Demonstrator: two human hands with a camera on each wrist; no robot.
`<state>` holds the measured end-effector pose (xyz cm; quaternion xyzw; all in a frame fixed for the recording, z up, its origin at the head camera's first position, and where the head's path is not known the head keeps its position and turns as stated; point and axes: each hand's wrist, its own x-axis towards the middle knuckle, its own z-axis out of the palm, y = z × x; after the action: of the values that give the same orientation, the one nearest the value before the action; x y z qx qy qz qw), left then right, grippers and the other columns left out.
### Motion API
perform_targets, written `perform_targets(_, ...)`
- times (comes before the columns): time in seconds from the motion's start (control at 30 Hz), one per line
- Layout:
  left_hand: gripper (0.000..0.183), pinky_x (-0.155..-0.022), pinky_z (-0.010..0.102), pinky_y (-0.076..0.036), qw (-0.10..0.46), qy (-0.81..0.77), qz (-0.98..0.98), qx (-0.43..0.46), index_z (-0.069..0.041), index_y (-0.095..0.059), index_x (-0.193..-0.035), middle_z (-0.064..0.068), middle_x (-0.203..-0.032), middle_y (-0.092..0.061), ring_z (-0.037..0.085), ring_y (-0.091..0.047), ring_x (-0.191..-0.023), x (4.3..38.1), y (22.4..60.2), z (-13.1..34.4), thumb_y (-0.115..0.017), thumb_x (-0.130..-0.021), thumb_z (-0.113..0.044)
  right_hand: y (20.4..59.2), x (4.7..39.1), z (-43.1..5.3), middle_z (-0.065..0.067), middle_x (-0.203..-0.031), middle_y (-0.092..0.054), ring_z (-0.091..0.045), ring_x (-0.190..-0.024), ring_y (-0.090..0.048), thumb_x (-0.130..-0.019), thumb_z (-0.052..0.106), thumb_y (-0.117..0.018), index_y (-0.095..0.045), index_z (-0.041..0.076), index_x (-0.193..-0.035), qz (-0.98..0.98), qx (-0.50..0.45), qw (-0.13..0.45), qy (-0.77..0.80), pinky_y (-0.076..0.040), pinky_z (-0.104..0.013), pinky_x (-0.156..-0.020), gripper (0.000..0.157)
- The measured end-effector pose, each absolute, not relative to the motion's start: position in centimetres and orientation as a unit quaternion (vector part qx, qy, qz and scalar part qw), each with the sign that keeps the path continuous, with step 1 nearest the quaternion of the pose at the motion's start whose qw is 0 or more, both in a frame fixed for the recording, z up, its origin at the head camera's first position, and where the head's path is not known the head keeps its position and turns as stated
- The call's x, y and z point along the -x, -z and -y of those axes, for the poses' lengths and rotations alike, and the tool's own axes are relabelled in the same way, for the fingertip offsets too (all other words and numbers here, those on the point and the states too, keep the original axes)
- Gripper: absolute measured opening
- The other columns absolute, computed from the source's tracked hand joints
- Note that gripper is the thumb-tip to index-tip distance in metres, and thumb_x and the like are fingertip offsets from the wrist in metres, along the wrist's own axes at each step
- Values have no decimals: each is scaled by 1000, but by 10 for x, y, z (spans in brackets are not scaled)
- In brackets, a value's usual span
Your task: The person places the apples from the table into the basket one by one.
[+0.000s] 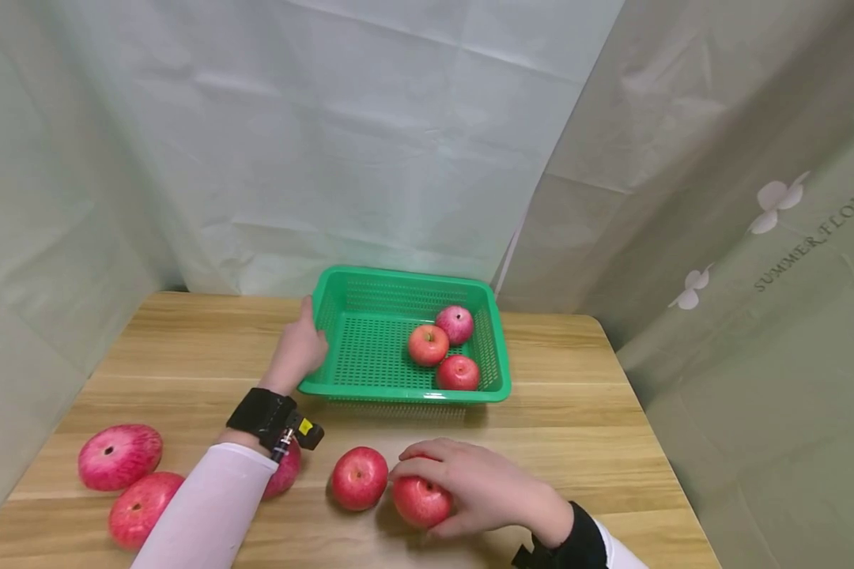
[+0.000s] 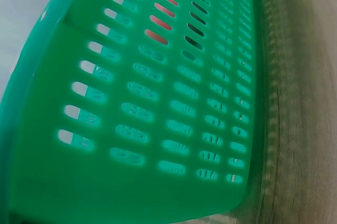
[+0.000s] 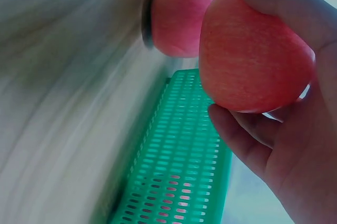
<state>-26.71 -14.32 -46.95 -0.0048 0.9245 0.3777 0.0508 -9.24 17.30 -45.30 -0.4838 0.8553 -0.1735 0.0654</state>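
Observation:
My right hand (image 1: pixel 480 486) grips a red apple (image 1: pixel 422 502) low over the near part of the table, thumb on one side and fingers on the other. Just to its left sits another red apple (image 1: pixel 359 478). My left hand (image 1: pixel 299 352) holds the left rim of a green plastic basket (image 1: pixel 398 393). Inside the basket, toward its right end, lie three apples, including an orange-red apple (image 1: pixel 428 345) and a darker pink one (image 1: pixel 455 325). The left wrist view is filled by the slotted basket wall (image 2: pixel 105 182), with the hand outside that picture.
Two striped red apples, one farther back (image 1: pixel 120 457) and one nearer (image 1: pixel 142 510), lie at the table's left. Another apple (image 1: pixel 285 472) is partly hidden by my left forearm. Pale curtains (image 1: pixel 370 142) hang around the wooden table (image 1: pixel 562 435).

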Motion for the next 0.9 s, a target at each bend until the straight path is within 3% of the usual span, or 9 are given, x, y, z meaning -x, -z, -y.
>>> perform_targets(0.4,79,-57,39,-52,54,-383,-922,6,0,12,-169,36,-103,-64,31,-62,-68,267,470,143,-42,-111,-9,431,105,-170,11,-143,-57,-8,-129,-53,-78,38,-98,-53,24,-141,-850,479,79,205,-47,-28,-108,78)
perform_targets(0.9,79,-55,39,-51,49,-377,-925,8,2,10,-168,26,-87,-63,29,-61,-63,267,471,143,-42,-111,-9,413,127,-164,9,-148,-56,-10,-136,-51,-79,41,-96,-54,24,-141,-853,486,65,180,-47,-29,-109,76)
